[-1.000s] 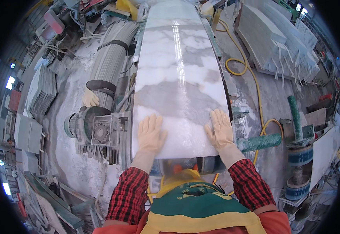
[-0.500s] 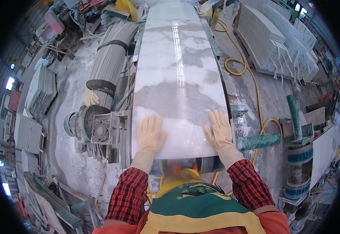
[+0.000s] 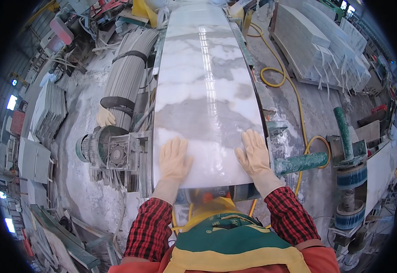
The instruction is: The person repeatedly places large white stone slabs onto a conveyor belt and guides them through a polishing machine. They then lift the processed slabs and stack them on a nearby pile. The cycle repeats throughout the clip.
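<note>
Left hand (image 3: 174, 160): gloved, flattened wide on the stone slab (image 3: 207, 111), lower centre.
Right hand (image 3: 256, 155): likewise flattened near the slab's right edge, probably spaced apart for even pressure.

Your slab (image 3: 203, 109) is a long, rect. pc. of stone, white w/ soft grey veins & blotches plus a few tan tints. Top's glossy: a bright strip of light reflects lengthwise near the ctr. It lies flat, shiny side up, directly in front of you, long sides running away from you, short edge nearest your waist. Near end's mostly plain white, w/ a big grey patch just beyond. Far end's unclear.
</note>
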`<state>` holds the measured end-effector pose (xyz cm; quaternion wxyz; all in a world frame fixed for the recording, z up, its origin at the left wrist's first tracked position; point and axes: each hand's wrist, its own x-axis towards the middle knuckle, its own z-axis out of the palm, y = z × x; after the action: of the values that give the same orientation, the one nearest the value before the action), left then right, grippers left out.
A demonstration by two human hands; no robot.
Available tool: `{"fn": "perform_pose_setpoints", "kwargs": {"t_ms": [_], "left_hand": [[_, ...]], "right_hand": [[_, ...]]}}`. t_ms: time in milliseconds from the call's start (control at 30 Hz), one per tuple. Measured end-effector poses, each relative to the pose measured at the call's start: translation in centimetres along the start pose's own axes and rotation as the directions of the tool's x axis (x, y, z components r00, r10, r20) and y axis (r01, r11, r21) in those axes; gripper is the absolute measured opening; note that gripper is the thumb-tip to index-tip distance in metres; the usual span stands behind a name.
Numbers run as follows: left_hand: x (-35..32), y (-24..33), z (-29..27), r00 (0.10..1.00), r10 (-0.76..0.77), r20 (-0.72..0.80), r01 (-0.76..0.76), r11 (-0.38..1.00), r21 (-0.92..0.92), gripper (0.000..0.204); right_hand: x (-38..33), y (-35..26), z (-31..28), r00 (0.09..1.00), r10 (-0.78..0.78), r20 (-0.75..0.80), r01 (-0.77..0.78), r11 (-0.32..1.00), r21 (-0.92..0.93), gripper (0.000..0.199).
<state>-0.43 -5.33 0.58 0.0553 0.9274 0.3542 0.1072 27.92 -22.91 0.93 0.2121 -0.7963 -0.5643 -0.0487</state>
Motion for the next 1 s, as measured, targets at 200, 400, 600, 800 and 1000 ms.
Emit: {"fn": "perform_pose_setpoints", "kwargs": {"t_ms": [200,400,600,800,1000], "left_hand": [[-0.4,0.2,-0.3,1.0,-0.006,0.005,0.006,1.0,0.002,0.073],[-0.8,0.2,-0.2,1.0,0.0,0.003,0.0,1.0,-0.009,0.073],[-1.1,0.3,-0.4,0.999,-0.015,0.031,0.015,1.0,-0.015,0.073],[-1.6,0.3,-0.2,1.0,-0.014,0.011,0.014,0.999,-0.032,0.073],[-2.0,0.5,-0.4,1.0,-0.017,0.017,0.018,0.999,-0.035,0.073]], "right_hand": [[-0.3,-0.1,0.0,1.0,-0.014,-0.015,0.014,1.0,-0.023,0.063],[-0.5,-0.4,-0.4,0.999,-0.03,-0.035,0.03,1.0,-0.006,0.061],[-0.6,-0.8,-1.2,1.0,-0.024,0.001,0.024,1.0,0.015,0.061],[-1.4,-0.4,-0.3,0.999,-0.039,-0.035,0.039,0.999,-0.014,0.062],[-1.6,-0.5,-0.6,1.0,-0.02,0.019,0.021,1.0,-0.004,0.063]]}}
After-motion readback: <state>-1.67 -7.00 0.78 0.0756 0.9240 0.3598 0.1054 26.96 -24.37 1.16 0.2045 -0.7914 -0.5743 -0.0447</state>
